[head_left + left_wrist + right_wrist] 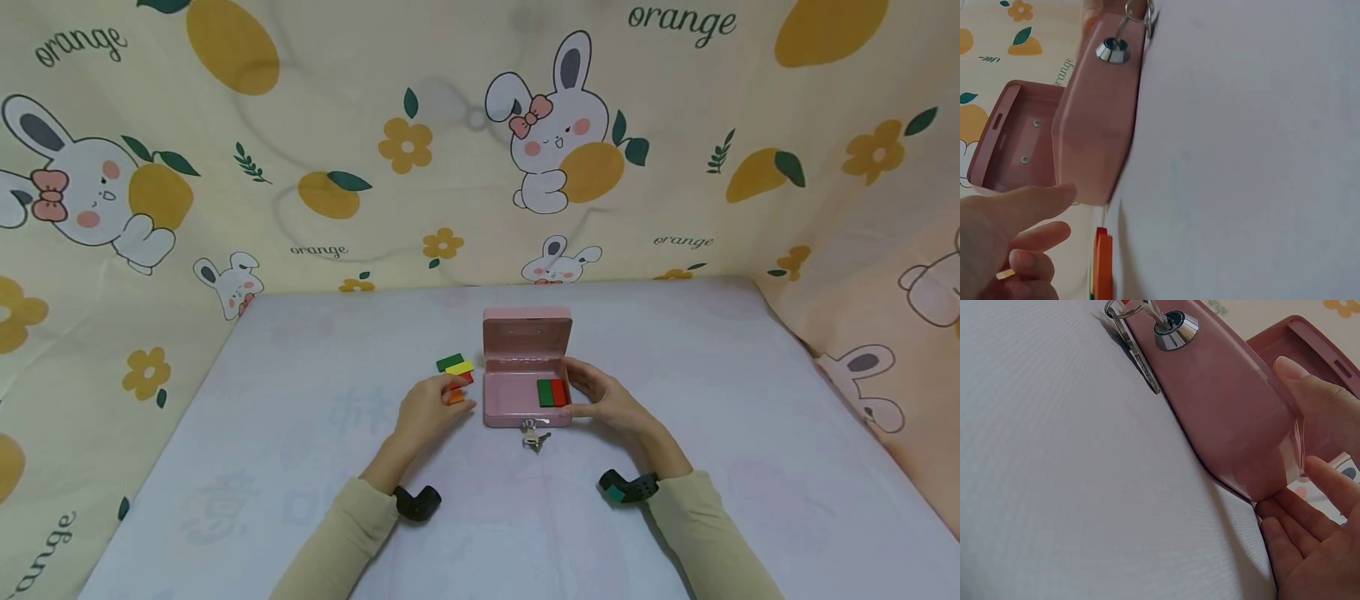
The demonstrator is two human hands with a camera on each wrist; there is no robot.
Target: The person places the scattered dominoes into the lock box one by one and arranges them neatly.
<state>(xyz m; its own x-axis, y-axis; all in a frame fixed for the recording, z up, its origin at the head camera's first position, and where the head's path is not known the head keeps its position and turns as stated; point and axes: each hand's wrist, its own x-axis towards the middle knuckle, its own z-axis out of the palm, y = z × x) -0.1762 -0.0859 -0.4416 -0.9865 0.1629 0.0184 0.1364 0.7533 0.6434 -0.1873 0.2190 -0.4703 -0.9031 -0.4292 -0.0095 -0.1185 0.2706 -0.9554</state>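
A pink metal cash box [497, 400] stands with its lid [527, 335] raised. Inside at the right lie a green block [544, 393] and a red block [558, 392]. My right hand [611, 402] holds the box's right end, its thumb [1291, 370] at the upper rim and its fingers [1291, 525] against the side. Left of the box, my left hand [426, 408] hovers over loose blocks, index finger extended, the others loosely bent. Beside it lie a green block [450, 362], a yellow block [460, 367], a partly hidden red one and an orange block [1104, 265].
Keys [535, 439] hang from the lock [1113, 50] on the box's front. A white cloth [465, 517] covers the table. Behind it and along the sides hangs a patterned fabric [450, 50].
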